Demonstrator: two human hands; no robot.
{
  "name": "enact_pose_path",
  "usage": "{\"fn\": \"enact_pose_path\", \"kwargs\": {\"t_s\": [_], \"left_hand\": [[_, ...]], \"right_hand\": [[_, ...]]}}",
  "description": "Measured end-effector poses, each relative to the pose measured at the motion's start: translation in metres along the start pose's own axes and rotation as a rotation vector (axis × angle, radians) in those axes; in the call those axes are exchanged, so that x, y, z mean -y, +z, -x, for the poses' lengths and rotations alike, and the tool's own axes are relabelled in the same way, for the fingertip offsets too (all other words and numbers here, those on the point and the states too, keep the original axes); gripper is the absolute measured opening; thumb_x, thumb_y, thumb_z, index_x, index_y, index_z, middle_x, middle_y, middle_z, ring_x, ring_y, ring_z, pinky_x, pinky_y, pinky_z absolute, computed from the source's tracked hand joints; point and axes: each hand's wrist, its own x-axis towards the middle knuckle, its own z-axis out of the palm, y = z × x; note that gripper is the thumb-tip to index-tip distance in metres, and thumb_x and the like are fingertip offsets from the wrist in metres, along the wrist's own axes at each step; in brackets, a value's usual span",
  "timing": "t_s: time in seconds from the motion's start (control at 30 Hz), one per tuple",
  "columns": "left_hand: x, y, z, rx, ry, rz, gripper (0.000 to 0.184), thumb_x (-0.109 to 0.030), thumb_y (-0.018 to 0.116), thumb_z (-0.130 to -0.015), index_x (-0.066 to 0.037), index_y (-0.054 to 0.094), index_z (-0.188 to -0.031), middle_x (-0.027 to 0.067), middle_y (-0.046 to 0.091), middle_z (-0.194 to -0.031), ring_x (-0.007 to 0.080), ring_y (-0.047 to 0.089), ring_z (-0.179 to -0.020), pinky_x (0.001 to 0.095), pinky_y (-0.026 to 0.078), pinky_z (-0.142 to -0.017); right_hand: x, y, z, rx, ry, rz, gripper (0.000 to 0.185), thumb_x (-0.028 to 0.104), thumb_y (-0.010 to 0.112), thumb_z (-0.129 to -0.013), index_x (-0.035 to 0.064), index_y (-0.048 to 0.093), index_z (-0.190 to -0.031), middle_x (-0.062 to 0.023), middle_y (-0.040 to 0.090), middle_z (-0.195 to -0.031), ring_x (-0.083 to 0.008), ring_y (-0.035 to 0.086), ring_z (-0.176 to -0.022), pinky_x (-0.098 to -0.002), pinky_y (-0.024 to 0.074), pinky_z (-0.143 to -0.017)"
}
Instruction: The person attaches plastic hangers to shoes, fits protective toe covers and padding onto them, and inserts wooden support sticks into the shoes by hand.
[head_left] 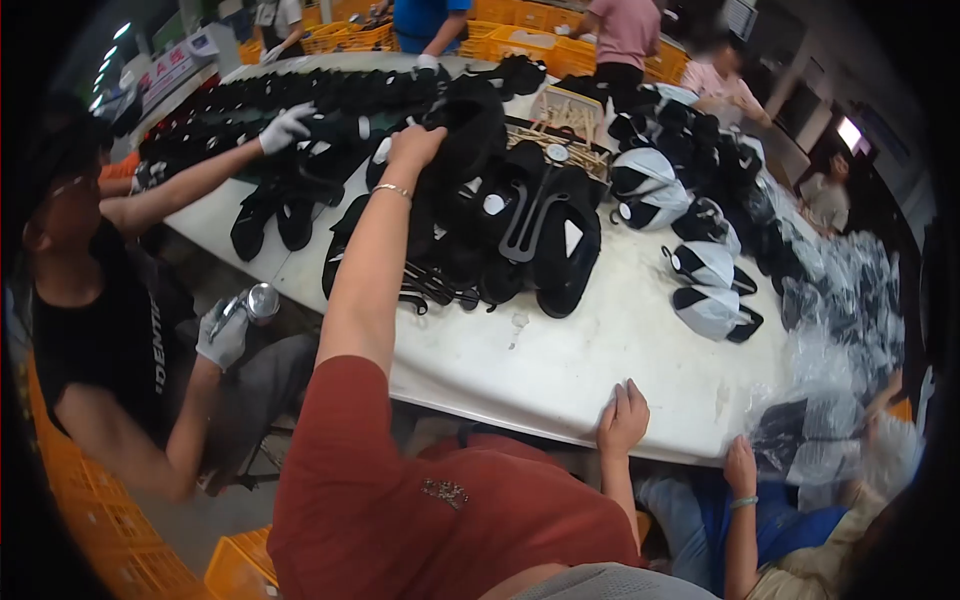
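L hand (415,150) is at a black shoe (475,120), upper part of the dark pile (568,275) on the counter (560,375); can't tell if fingers are closed — tips hidden. R hand (624,415) rests by near edge, fingers straight, nothing held. Best grip: firm, by rim — clear of grey hanger (518,253), avoids snags.

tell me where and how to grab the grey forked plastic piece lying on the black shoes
Probably pinch the grey forked plastic piece by its closed end, from above on the wearer's side: that end points this way, while the prongs run off across the black shoes.
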Motion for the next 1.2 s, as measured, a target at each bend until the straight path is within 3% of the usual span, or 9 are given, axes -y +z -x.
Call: {"fn": "enact_pose_path", "kwargs": {"t_s": [0.13,0.3,0.4,0.47,0.6,0.73,0.8,0.9,1.2], "left_hand": [[-0.005,0.001,0.015,-0.161,0.074,-0.106,0.077,-0.071,0.045,-0.092,-0.004,0.072,-0.121,0.0267,0.066,-0.127,0.0465,0.061,-0.122,0.0571,0.047,-0.102],[0.006,0.018,0.021,-0.552,0.421,-0.035,0.055,-0.049,0.061,-0.096,-0.001,0.066,-0.122,0.0270,0.054,-0.138,0.0435,0.054,-0.127,0.0538,0.045,-0.105],[-0.027,0.011,0.085,-0.680,0.623,0.089,0.049,-0.039,0.059,-0.100,-0.005,0.058,-0.135,0.0266,0.035,-0.158,0.0432,0.030,-0.148,0.0531,0.027,-0.118],[-0.061,0.007,0.146,-0.708,0.750,0.173,0.046,-0.032,0.060,-0.100,-0.003,0.057,-0.135,0.0248,0.034,-0.159,0.0426,0.027,-0.149,0.0535,0.023,-0.119],[-0.104,0.057,0.240,-0.373,1.005,0.379,0.039,-0.018,0.062,-0.096,0.000,0.059,-0.131,0.0232,0.039,-0.157,0.0412,0.029,-0.149,0.0506,0.023,-0.121],[-0.109,0.169,0.289,0.262,1.172,0.221,0.046,-0.026,0.066,-0.094,-0.003,0.059,-0.133,0.0267,0.038,-0.156,0.0416,0.030,-0.149,0.0556,0.022,-0.119],[-0.098,0.233,0.308,0.399,1.115,0.178,0.052,-0.033,0.063,-0.096,-0.003,0.056,-0.138,0.0247,0.037,-0.158,0.0409,0.029,-0.150,0.0589,0.021,-0.119],[-0.086,0.280,0.323,0.381,1.141,-0.103,0.057,-0.039,0.059,-0.099,-0.004,0.051,-0.144,0.0217,0.037,-0.159,0.0381,0.029,-0.150,0.0621,0.018,-0.119],[-0.090,0.274,0.319,0.459,1.090,0.036,0.051,-0.033,0.059,-0.099,-0.006,0.056,-0.141,0.0184,0.043,-0.156,0.0332,0.034,-0.149,0.0612,0.018,-0.120]], "right_hand": [[0.002,-0.010,0.000,-0.034,0.033,0.017,0.031,0.010,0.062,-0.084,0.0038,0.070,-0.114,-0.0182,0.065,-0.127,-0.0352,0.061,-0.115,-0.0456,0.0475,-0.096],[0.005,-0.012,-0.001,-0.045,0.030,-0.067,0.033,0.009,0.064,-0.080,0.0034,0.069,-0.112,-0.0150,0.065,-0.125,-0.0331,0.061,-0.114,-0.0463,0.0472,-0.097],[0.005,-0.011,0.000,-0.061,0.033,-0.074,0.032,0.010,0.065,-0.079,0.0035,0.069,-0.111,-0.0144,0.065,-0.124,-0.0322,0.061,-0.114,-0.0459,0.0475,-0.096],[0.005,-0.013,0.000,-0.050,0.060,-0.066,0.032,0.011,0.066,-0.079,0.0036,0.069,-0.111,-0.0136,0.066,-0.123,-0.0316,0.062,-0.114,-0.0456,0.0476,-0.097],[0.004,-0.013,-0.002,-0.040,0.058,-0.093,0.032,0.010,0.066,-0.079,0.0030,0.068,-0.110,-0.0121,0.066,-0.122,-0.0313,0.062,-0.114,-0.0452,0.0475,-0.097],[-0.007,-0.021,-0.007,0.015,0.085,-0.209,0.029,0.010,0.065,-0.084,0.0048,0.069,-0.112,-0.0131,0.067,-0.123,-0.0304,0.062,-0.115,-0.0447,0.0480,-0.097],[-0.025,-0.031,-0.021,0.049,0.108,-0.305,0.028,0.010,0.065,-0.085,0.0054,0.069,-0.113,-0.0137,0.067,-0.124,-0.0308,0.063,-0.115,-0.0445,0.0491,-0.096],[-0.081,-0.051,-0.073,-0.060,0.170,-0.322,0.032,0.006,0.066,-0.086,0.0055,0.070,-0.117,-0.0161,0.066,-0.128,-0.0355,0.064,-0.116,-0.0415,0.0522,-0.098],[-0.253,-0.055,-0.231,-0.104,-0.131,0.116,0.031,0.002,0.061,-0.083,0.0025,0.068,-0.113,-0.0154,0.067,-0.120,-0.0362,0.064,-0.110,-0.0447,0.0537,-0.091]]}}
